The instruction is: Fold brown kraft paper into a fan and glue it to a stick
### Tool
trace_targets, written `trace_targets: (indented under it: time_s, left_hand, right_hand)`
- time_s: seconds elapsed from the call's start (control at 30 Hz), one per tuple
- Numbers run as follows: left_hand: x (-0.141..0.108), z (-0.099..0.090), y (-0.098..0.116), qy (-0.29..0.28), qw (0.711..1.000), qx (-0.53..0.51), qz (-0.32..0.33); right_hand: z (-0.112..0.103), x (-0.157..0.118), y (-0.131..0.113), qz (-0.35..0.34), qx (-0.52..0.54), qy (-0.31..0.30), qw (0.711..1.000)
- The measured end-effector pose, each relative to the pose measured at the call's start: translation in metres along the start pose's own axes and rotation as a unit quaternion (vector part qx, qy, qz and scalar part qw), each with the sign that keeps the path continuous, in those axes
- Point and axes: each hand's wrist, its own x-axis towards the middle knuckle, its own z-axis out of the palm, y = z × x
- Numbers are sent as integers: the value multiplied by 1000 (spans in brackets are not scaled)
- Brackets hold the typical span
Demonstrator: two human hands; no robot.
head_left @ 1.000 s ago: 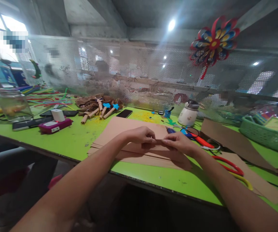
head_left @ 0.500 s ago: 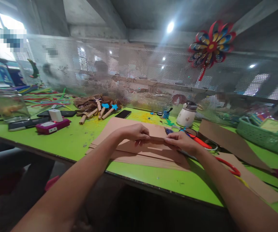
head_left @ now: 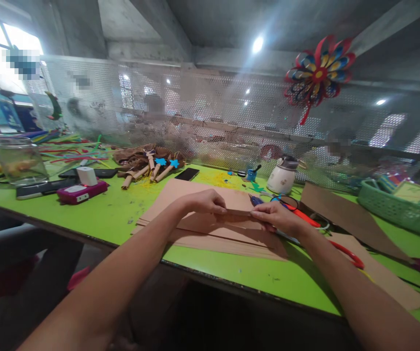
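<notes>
Between my two hands a narrow strip of brown kraft paper (head_left: 238, 213) is stretched, seemingly folded or rolled. My left hand (head_left: 208, 202) pinches its left end, with the fingers closed. At the other end my right hand (head_left: 274, 216) grips it between thumb and fingers. Beneath both hands lies a stack of brown kraft paper sheets (head_left: 195, 240) on the green table. Just behind my right hand are a dark blue pointed tool (head_left: 256, 199) and something with an orange-red handle (head_left: 305, 217); my hand partly hides this cluster.
Red-handled scissors (head_left: 351, 253) lie beside my right forearm. Farther off stand a white kettle (head_left: 282, 175), a green basket (head_left: 396, 207) and a phone (head_left: 187, 174). Paper figures with blue stars (head_left: 161, 162), a magenta power strip (head_left: 82, 191) and a glass jar (head_left: 20, 161) sit to the left.
The strip between my hands has turned slightly, showing its edge more. My right hand has shifted a little to the right; both hands keep their hold.
</notes>
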Motion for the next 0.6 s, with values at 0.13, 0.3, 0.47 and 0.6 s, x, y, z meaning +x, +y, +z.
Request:
trace_targets:
  time_s: [0.13,0.3,0.47,0.6]
  left_hand:
    - [-2,-2,2,13,998,-67,-16]
    - [-6,-6,0,23,991,-129,-25]
    - [-8,-4,0,42,968,-246,14]
    - [-4,9,8,25,918,-394,27]
  right_hand:
    - [1,0,0,2,28,2,1000]
    - [-2,0,4,2,127,-9,992]
    - [-3,0,-3,-64,256,78,961]
    - [8,-7,-23,-131,198,99,966]
